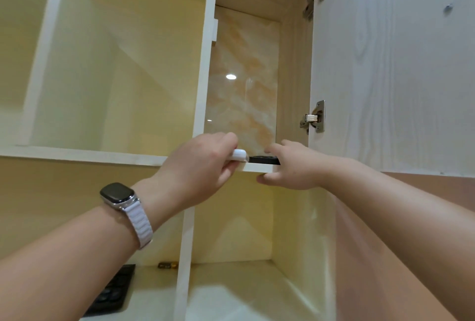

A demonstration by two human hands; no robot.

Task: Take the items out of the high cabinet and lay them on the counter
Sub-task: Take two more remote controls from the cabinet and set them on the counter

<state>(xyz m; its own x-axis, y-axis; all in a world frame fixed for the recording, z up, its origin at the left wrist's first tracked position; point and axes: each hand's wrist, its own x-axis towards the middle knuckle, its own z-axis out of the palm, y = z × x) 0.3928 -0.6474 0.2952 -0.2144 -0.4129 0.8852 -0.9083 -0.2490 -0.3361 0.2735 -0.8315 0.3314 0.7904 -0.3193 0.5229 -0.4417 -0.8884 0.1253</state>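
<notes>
I look up into the high cabinet. My left hand point(203, 163), a watch on its wrist, is closed around a small white rounded item point(239, 155) at the front edge of the upper shelf point(84, 153). A flat black item point(264, 160) lies on that shelf edge just to the right of the white one. My right hand point(293, 166) grips the black item's right end, fingers above it and thumb under the shelf edge. How much of either item lies further back is hidden.
The cabinet door point(393, 63) stands open at the right on two metal hinges point(314, 117). A white vertical divider point(203, 76) splits the cabinet. On the lower shelf sit a black keypad-like object point(113, 292) and a small dark-and-gold thing point(168, 265).
</notes>
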